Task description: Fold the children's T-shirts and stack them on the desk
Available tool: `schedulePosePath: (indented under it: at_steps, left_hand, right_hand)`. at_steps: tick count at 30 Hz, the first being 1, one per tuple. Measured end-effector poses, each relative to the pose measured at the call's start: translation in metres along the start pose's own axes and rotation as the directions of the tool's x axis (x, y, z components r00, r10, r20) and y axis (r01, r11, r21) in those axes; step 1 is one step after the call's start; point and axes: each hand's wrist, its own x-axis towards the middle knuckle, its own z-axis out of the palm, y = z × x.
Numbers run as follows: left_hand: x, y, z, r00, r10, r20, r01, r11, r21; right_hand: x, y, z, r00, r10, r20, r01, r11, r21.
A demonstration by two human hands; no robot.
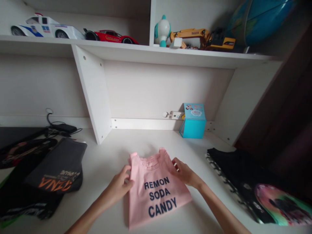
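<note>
A folded pink T-shirt [158,175] with dark "REMON SODA CANDY" lettering lies on the white desk, its neckline towards the back wall. My left hand [120,185] holds its left edge, fingers and thumb curled at the side. On the opposite edge, my right hand [184,172] grips the cloth below the shoulder, with its fingers bent. The fingertips of both hands are partly hidden by the fabric.
Folded dark clothes [58,165] lie at left beside a black adapter [64,127] with cables. A stack of dark folded shirts [234,172] lies at right. A blue desk calendar [194,128] stands at the back by a power strip [176,115]. Toys line the shelf [136,52] above.
</note>
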Motion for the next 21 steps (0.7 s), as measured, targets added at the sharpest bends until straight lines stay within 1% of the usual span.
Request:
schedulePosePath:
  at_steps: [2, 3, 6, 8, 10, 13, 15, 17, 18, 19, 20, 21]
  left_hand:
    - [0.001, 0.017, 0.007, 0.999, 0.035, -0.027, -0.035, 0.999, -0.025]
    - [0.003, 0.028, 0.012, 0.998, 0.062, -0.034, -0.062, 0.998, -0.021]
    - [0.014, 0.07, 0.033, 0.982, 0.191, 0.005, -0.19, 0.981, -0.028]
    - [0.026, 0.103, 0.056, 0.953, 0.302, 0.025, -0.3, 0.951, -0.071]
    - [0.04, 0.136, 0.084, 0.91, 0.414, 0.011, -0.408, 0.9, -0.154]
    - [0.062, 0.184, 0.131, 0.846, 0.532, -0.025, -0.515, 0.805, -0.295]
    - [0.075, 0.211, 0.162, 0.822, 0.569, -0.036, -0.54, 0.757, -0.368]
    - [0.088, 0.231, 0.192, 0.824, 0.566, -0.038, -0.529, 0.741, -0.413]
    - [0.093, 0.237, 0.206, 0.832, 0.554, -0.032, -0.513, 0.746, -0.425]
    - [0.098, 0.24, 0.219, 0.84, 0.542, -0.01, -0.494, 0.758, -0.426]
    - [0.103, 0.24, 0.231, 0.849, 0.528, 0.031, -0.469, 0.778, -0.418]
    - [0.106, 0.236, 0.241, 0.857, 0.508, 0.087, -0.437, 0.805, -0.401]
  right_hand:
    - [-0.021, 0.004, -0.011, 0.999, -0.035, -0.01, 0.035, 0.998, 0.06]
    - [-0.031, 0.007, -0.018, 0.998, -0.056, -0.038, 0.059, 0.994, 0.091]
    - [-0.061, 0.025, -0.053, 0.977, -0.069, -0.204, 0.09, 0.991, 0.096]
    - [-0.079, 0.045, -0.086, 0.949, -0.019, -0.314, 0.03, 0.999, 0.029]
    - [-0.097, 0.072, -0.124, 0.908, 0.029, -0.417, -0.059, 0.997, -0.059]
    - [-0.119, 0.122, -0.181, 0.819, 0.056, -0.571, -0.213, 0.954, -0.211]
    - [-0.129, 0.16, -0.212, 0.771, 0.061, -0.634, -0.306, 0.908, -0.285]
    - [-0.134, 0.196, -0.232, 0.741, 0.071, -0.668, -0.365, 0.877, -0.311]
    - [-0.135, 0.212, -0.237, 0.725, 0.076, -0.685, -0.39, 0.865, -0.317]
    - [-0.134, 0.226, -0.238, 0.72, 0.074, -0.69, -0.4, 0.857, -0.325]
    - [-0.132, 0.236, -0.236, 0.729, 0.063, -0.681, -0.391, 0.855, -0.34]
    - [-0.129, 0.244, -0.23, 0.749, 0.039, -0.661, -0.365, 0.857, -0.363]
